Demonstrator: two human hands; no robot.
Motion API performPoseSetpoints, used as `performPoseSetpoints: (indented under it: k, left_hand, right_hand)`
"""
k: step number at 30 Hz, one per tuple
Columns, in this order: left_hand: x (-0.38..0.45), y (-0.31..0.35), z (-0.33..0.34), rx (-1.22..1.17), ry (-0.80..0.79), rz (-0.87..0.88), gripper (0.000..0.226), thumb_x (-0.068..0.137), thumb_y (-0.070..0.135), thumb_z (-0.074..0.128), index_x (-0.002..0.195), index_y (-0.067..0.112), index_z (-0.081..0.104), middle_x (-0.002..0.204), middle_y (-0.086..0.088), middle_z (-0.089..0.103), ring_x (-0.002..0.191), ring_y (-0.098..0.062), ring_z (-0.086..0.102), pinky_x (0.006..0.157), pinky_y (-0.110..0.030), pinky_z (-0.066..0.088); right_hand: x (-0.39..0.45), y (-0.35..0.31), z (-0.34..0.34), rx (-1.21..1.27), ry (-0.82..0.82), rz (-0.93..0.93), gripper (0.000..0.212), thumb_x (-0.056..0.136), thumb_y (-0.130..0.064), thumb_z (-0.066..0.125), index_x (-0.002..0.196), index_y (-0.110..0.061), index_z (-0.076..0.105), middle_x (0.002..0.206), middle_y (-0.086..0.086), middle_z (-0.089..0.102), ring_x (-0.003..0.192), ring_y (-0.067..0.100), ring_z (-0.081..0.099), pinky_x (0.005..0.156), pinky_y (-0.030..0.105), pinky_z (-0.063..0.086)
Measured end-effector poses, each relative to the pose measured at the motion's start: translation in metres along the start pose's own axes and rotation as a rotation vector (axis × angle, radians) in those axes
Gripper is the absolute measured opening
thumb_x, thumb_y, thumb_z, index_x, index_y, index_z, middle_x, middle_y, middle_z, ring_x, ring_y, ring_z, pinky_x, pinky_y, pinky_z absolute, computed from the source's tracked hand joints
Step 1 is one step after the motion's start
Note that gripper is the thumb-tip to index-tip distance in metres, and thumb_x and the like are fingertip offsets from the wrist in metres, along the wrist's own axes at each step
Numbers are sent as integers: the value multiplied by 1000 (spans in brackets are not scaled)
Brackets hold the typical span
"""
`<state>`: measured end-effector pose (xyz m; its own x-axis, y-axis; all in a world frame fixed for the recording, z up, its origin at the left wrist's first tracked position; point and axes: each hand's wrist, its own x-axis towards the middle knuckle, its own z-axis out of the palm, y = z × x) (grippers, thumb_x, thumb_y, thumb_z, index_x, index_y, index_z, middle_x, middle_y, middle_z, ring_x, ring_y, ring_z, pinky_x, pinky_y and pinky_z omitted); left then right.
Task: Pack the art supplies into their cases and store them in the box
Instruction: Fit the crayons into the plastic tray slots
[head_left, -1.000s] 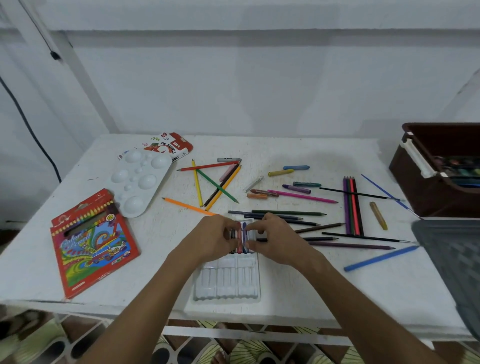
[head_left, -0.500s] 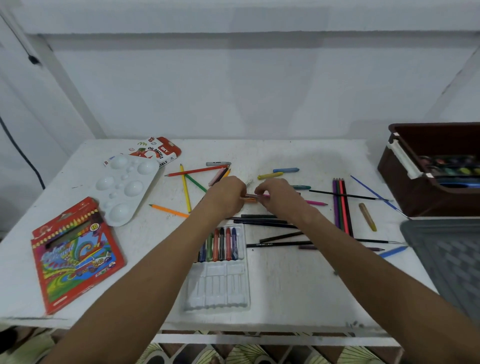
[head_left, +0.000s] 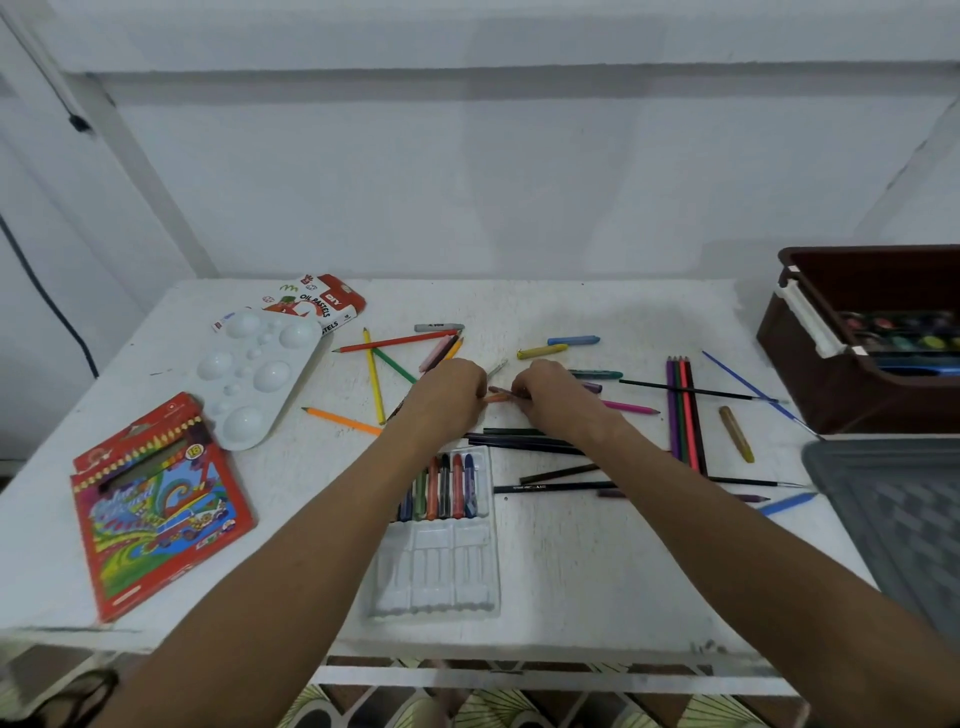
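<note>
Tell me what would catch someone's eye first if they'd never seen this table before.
Two hands meet mid-table, both pinching small crayons, an orange crayon showing between them. Just in front sits a clear plastic tray, its far row filled with crayons and its near slots bare. Loose coloured pencils and crayons scatter around it; a red pencil case lies at the left, a brown box at the right edge.

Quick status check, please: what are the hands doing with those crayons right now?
Left hand and right hand both pinching loose crayons mid-table. Crayon tray part filled. Pencils lie between hands and tray.
</note>
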<state>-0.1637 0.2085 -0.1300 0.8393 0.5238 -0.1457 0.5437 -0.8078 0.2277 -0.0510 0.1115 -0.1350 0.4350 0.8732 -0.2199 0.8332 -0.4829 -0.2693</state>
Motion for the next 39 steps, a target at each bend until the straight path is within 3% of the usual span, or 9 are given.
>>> performPoseSetpoints:
  k: [6,9,13,18,21,24,29,39]
  left_hand:
    - [-37,-10,-13,-158,179,-52,18,92,27,59,102,14,66,91,-3,66,76,-16,59,69,-29,51]
    - [-67,-20,-17,-251,218,-108,22,91,29,60,109,16,65,86,2,65,68,-10,56,56,-18,40]
    - [-118,-35,-12,-361,228,-199,24,89,30,62,109,19,64,81,4,66,67,-8,58,54,-12,38]
    - [-174,-47,5,-456,206,-291,19,85,32,66,103,27,66,72,7,67,65,-5,61,55,-13,43]
    - [-194,-50,17,-505,172,-330,18,85,32,67,102,28,67,70,8,66,64,-5,62,58,-19,49]
    - [-204,-52,25,-519,169,-329,19,85,33,67,102,27,68,68,8,66,63,-6,61,56,-16,47]
    - [-214,-56,27,-520,162,-316,18,84,33,67,102,31,68,67,8,66,64,-7,62,58,-17,49]
    - [-214,-53,27,-516,123,-339,27,80,41,71,104,28,68,71,11,65,65,-4,60,55,-10,41]
  right_hand:
    - [-34,-11,-10,266,186,-6,23,90,-19,58,108,-10,69,97,8,67,81,17,59,72,25,48]
    - [-59,-25,-17,406,153,-30,22,87,-20,61,104,-10,70,90,2,69,77,12,60,65,20,47]
    - [-84,-42,-5,581,52,0,23,85,-21,64,103,-10,71,81,-2,70,71,6,64,59,18,50]
    - [-101,-48,23,574,74,97,26,85,-21,65,107,-9,69,75,-1,67,62,6,63,54,19,53]
    - [-104,-49,33,565,127,148,31,84,-22,67,112,-7,66,84,5,71,65,9,65,55,20,52]
    - [-104,-49,39,596,124,173,34,85,-22,67,115,-7,63,88,8,72,64,7,63,49,16,44]
    - [-106,-52,42,583,148,132,34,85,-23,67,116,-11,62,80,5,72,67,8,64,50,15,42]
    - [-103,-53,42,542,118,50,28,89,-23,62,117,-17,66,61,-9,59,43,-9,50,41,4,33]
